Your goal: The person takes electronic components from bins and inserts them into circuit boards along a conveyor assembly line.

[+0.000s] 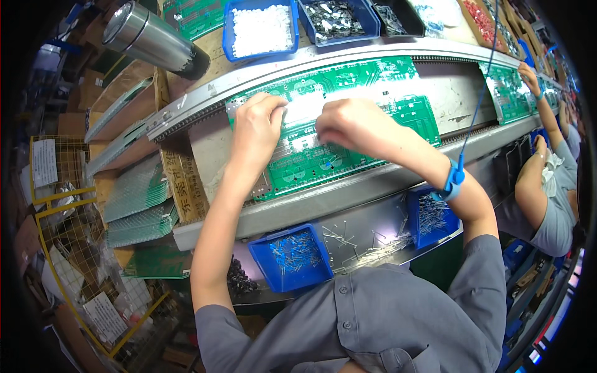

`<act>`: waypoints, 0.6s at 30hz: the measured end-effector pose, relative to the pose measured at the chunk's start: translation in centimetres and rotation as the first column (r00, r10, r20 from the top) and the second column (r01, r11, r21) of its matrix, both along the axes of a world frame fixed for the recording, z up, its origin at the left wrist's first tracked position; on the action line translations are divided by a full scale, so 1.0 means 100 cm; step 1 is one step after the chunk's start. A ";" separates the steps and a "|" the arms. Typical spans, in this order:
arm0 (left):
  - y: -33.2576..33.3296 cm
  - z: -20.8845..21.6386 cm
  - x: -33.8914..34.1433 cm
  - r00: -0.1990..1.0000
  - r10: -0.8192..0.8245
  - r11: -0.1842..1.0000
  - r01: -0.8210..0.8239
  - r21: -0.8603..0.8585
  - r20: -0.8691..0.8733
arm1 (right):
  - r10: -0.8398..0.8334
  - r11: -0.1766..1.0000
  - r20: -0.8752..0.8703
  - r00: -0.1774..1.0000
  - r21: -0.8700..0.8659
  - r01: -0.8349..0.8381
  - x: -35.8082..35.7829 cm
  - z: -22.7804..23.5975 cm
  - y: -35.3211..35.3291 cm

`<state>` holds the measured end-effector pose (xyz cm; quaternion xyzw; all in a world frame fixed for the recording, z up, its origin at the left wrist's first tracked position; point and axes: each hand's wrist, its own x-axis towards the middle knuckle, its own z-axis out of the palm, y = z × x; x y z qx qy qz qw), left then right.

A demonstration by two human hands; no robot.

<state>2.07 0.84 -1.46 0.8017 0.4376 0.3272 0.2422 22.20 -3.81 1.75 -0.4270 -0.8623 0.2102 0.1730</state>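
A large green circuit board (407,118), fitted with a few small parts, lies on the rail track beneath both my hands. Over its upper left part is my left hand (258,121), fingers curled and thumb pressed in toward them. Closer to the middle, my right hand (351,127) is bent inward over the board with its fingers drawn together, the tips a little blurred. Whatever either hand pinches is hidden or too small to name. A blue wrist strap (454,180) with a cord circles my right wrist.
Metal rails (292,208) border the board. Nearer me stand a blue bin (262,264) of blue-bodied leaded parts and another blue bin (438,236) of leaded parts, with loose leads between. Beyond are a white-parts bin (261,55) and a steel tumbler (152,40). A co-worker's hand (530,78) touches another board.
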 end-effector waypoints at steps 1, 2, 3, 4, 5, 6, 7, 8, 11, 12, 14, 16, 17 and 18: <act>0.001 -0.001 0.000 1.000 0.003 1.000 -0.002 0.024 -0.025 | 0.053 0.997 0.042 0.998 -0.053 -0.050 -0.002 0.002 -0.005; 0.001 -0.002 0.002 1.000 0.000 1.000 0.000 0.024 -0.024 | 0.101 0.990 0.084 0.991 -0.108 -0.092 -0.003 0.004 -0.011; 0.002 -0.002 0.003 1.000 0.004 0.998 -0.002 0.056 -0.030 | 0.124 0.986 0.100 0.987 -0.126 -0.111 -0.004 0.006 -0.015; 0.002 -0.003 0.004 0.999 0.009 0.996 -0.006 0.088 -0.037 | 0.123 0.986 0.100 0.987 -0.126 -0.110 -0.005 0.004 -0.017; 0.002 -0.003 0.006 0.999 0.006 0.996 -0.003 0.088 -0.036 | 0.121 0.989 0.131 0.984 -0.104 -0.108 -0.006 -0.001 -0.020; 0.003 -0.004 0.007 0.999 0.004 0.994 0.001 0.113 -0.048 | 0.119 0.991 0.162 0.980 -0.081 -0.107 -0.006 -0.005 -0.021; 0.004 -0.004 0.008 0.998 0.003 0.990 0.005 0.138 -0.060 | 0.128 0.989 0.126 0.984 -0.090 -0.117 -0.004 -0.006 -0.021; 0.004 -0.005 0.008 0.998 0.004 0.990 0.005 0.138 -0.061 | 0.129 0.989 0.125 0.984 -0.090 -0.118 -0.004 -0.007 -0.021; 0.005 -0.006 0.008 0.997 0.006 0.992 0.004 0.126 -0.073 | 0.159 0.984 0.115 0.981 -0.096 -0.148 -0.003 -0.009 -0.020; 0.007 -0.007 0.008 0.997 0.000 0.992 0.010 0.127 -0.080 | 0.166 0.984 0.091 0.982 -0.077 -0.159 -0.002 -0.013 -0.020; 0.007 -0.007 0.008 0.996 -0.006 0.991 0.018 0.131 -0.086 | 0.172 0.984 0.068 0.983 -0.053 -0.169 -0.002 -0.014 -0.021; 0.005 -0.002 0.008 0.996 -0.013 0.991 0.025 0.135 -0.089 | 0.176 0.983 0.148 0.973 -0.073 -0.167 -0.003 -0.009 -0.022; 0.006 -0.003 0.007 0.996 -0.013 0.991 0.025 0.133 -0.090 | 0.176 0.983 0.148 0.973 -0.075 -0.167 -0.003 -0.010 -0.021; 0.008 -0.003 0.007 0.995 -0.020 0.991 0.033 0.132 -0.099 | 0.182 0.982 0.129 0.975 -0.081 -0.172 -0.003 -0.011 -0.021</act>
